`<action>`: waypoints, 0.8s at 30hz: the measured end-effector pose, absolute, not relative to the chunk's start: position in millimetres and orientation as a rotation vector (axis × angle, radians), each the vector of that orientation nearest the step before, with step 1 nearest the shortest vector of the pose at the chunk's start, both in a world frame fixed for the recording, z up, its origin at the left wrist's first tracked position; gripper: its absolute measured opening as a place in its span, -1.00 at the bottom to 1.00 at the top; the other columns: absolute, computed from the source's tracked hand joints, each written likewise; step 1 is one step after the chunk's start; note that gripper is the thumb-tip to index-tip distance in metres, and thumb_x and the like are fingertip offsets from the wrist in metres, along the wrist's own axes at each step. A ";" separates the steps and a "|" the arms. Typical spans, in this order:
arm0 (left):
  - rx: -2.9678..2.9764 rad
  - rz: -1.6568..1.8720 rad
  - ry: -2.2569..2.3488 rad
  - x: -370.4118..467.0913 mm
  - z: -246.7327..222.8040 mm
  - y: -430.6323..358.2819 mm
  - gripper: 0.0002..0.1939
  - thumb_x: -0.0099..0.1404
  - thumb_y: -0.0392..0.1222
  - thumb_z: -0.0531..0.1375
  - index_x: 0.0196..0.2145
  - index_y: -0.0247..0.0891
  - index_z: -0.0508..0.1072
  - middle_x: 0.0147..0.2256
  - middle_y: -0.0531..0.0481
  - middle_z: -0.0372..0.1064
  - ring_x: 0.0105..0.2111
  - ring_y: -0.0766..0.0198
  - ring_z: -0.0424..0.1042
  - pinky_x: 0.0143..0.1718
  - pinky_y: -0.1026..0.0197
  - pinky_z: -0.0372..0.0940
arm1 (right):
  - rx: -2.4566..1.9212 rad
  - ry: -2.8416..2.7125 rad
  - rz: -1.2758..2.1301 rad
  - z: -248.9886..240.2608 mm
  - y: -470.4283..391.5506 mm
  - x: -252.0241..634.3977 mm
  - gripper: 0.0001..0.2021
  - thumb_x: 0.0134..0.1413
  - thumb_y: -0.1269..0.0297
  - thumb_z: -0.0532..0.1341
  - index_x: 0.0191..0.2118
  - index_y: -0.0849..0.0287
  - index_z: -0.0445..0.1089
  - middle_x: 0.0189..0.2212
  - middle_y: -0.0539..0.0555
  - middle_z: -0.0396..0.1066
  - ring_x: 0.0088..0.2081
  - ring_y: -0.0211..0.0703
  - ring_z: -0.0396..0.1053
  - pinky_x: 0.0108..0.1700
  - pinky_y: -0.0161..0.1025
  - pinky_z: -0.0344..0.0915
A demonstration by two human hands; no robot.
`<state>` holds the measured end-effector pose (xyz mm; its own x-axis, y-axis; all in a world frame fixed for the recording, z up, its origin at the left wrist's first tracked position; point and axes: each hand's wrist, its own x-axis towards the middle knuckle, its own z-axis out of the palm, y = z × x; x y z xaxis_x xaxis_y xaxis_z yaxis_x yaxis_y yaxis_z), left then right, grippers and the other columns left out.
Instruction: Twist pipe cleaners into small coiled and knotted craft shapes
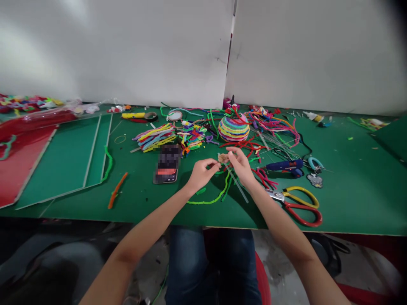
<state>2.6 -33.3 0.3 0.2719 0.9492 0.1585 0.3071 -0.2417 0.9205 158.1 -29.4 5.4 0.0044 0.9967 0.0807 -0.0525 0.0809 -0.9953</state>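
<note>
Green table (pixel 356 182) below; brown fuzzy piece (pixel 223 158) pinched by left hand (pixel 203 173) and right hand (pixel 241 166).
It should be held softly, so it isn't squashed.

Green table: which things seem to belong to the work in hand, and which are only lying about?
Seem to belong:
small tan fuzzy piece, between left hand and right hand
blue glue gun, perhaps
red-and-yellow-handled metal scissors, perhaps

Probably lying about:
dark rectangular phone
orange fuzzy stem
grey cloud-shaped charm
</note>
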 end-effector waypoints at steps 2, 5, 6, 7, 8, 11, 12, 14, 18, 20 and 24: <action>1.692 0.996 1.161 1.5 -0.1 -31.2 -0.75 0.20 -0.06 0.13 -0.43 -0.30 0.48 -0.49 0.02 0.47 -0.45 0.31 0.42 -0.44 0.33 0.22 | -1.143 -1.215 1.142 6.3 -27.0 162.3 -0.54 -0.02 -0.21 0.11 -0.25 0.11 0.32 -0.46 -0.03 0.37 -0.45 -0.32 0.30 -0.42 -0.33 0.23; 1.682 0.975 1.155 0.4 0.8 -30.5 -0.75 0.21 -0.07 0.13 -0.43 -0.30 0.48 -0.49 0.02 0.47 -0.46 0.31 0.42 -0.46 0.34 0.20 | -1.159 -1.323 1.064 7.0 -27.4 164.7 -0.53 -0.01 -0.23 0.08 -0.43 0.14 0.35 -0.52 -0.03 0.31 -0.49 -0.32 0.22 -0.45 -0.32 0.18; 1.692 0.957 1.142 0.5 1.1 -31.1 -0.75 0.21 -0.08 0.12 -0.42 -0.30 0.48 -0.49 0.02 0.47 -0.46 0.32 0.42 -0.46 0.34 0.20 | -1.150 -1.377 1.051 7.0 -28.2 164.5 -0.53 -0.01 -0.23 0.10 -0.46 0.14 0.34 -0.55 -0.04 0.29 -0.49 -0.32 0.21 -0.44 -0.31 0.17; 1.706 0.935 1.124 0.7 1.4 -31.9 -0.75 0.22 -0.08 0.12 -0.42 -0.30 0.48 -0.49 0.02 0.46 -0.46 0.32 0.41 -0.46 0.34 0.21 | -1.136 -1.432 1.046 6.9 -29.1 164.0 -0.54 -0.01 -0.21 0.12 -0.48 0.15 0.34 -0.56 -0.04 0.28 -0.50 -0.31 0.20 -0.44 -0.31 0.16; 1.719 0.915 1.105 1.2 1.5 -32.9 -0.75 0.22 -0.08 0.12 -0.41 -0.30 0.48 -0.49 0.03 0.46 -0.45 0.32 0.41 -0.45 0.34 0.21 | -1.123 -1.479 1.047 6.6 -29.9 163.3 -0.55 -0.02 -0.19 0.14 -0.50 0.15 0.34 -0.58 -0.04 0.27 -0.51 -0.31 0.18 -0.43 -0.30 0.15; 1.718 0.891 1.068 3.7 0.9 -35.4 -0.73 0.24 -0.06 0.10 -0.40 -0.31 0.47 -0.46 0.02 0.45 -0.43 0.32 0.41 -0.41 0.33 0.24 | -1.136 -1.524 1.048 4.5 -31.2 161.5 -0.58 -0.02 -0.14 0.17 -0.55 0.16 0.27 -0.62 -0.07 0.21 -0.54 -0.33 0.12 -0.46 -0.30 0.09; 1.698 0.897 1.060 4.6 0.6 -35.9 -0.72 0.25 -0.06 0.08 -0.40 -0.31 0.46 -0.44 0.01 0.46 -0.42 0.32 0.42 -0.39 0.32 0.26 | -1.152 -1.506 1.038 3.6 -31.3 161.0 -0.57 -0.02 -0.13 0.18 -0.57 0.15 0.22 -0.64 -0.09 0.18 -0.55 -0.34 0.10 -0.46 -0.30 0.07; 1.656 0.917 1.042 6.1 0.3 -36.4 -0.70 0.28 -0.06 0.04 -0.38 -0.31 0.45 -0.41 -0.01 0.47 -0.39 0.31 0.43 -0.35 0.31 0.29 | -1.174 -1.460 1.017 1.8 -31.6 160.0 -0.56 -0.02 -0.14 0.17 -0.59 0.14 0.14 -0.65 -0.10 0.12 -0.56 -0.34 0.07 -0.47 -0.30 0.06; 1.733 0.925 1.058 7.1 0.8 -37.7 -0.76 0.24 -0.08 0.11 -0.37 -0.31 0.46 -0.41 -0.01 0.47 -0.41 0.32 0.41 -0.37 0.31 0.28 | -1.188 -1.445 0.963 0.6 -34.7 156.9 -0.54 -0.01 -0.16 0.14 -0.59 0.13 0.08 -0.64 -0.11 0.08 -0.54 -0.34 0.04 -0.47 -0.30 0.04; 1.802 0.940 1.084 7.2 1.0 -39.0 -0.81 0.20 -0.11 0.16 -0.39 -0.30 0.46 -0.43 0.02 0.46 -0.44 0.35 0.38 -0.40 0.32 0.24 | -1.189 -1.436 0.948 0.6 -36.5 155.0 -0.53 -0.01 -0.17 0.14 -0.59 0.13 0.07 -0.64 -0.11 0.06 -0.54 -0.34 0.03 -0.46 -0.31 0.05; 1.789 1.002 1.142 7.4 -0.2 -39.3 -0.81 0.18 -0.12 0.17 -0.45 -0.30 0.46 -0.48 0.06 0.42 -0.51 0.40 0.31 -0.49 0.34 0.15 | -1.145 -1.382 1.069 -1.3 -34.3 154.0 -0.48 -0.03 -0.28 0.08 -0.55 0.15 0.17 -0.60 -0.07 0.15 -0.52 -0.33 0.10 -0.44 -0.31 0.10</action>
<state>7.4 -39.3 -0.2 0.2871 0.9355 0.2061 0.3260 -0.2978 0.8973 154.0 -34.3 -1.3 -0.0457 0.9868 0.1554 0.0977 0.1593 -0.9824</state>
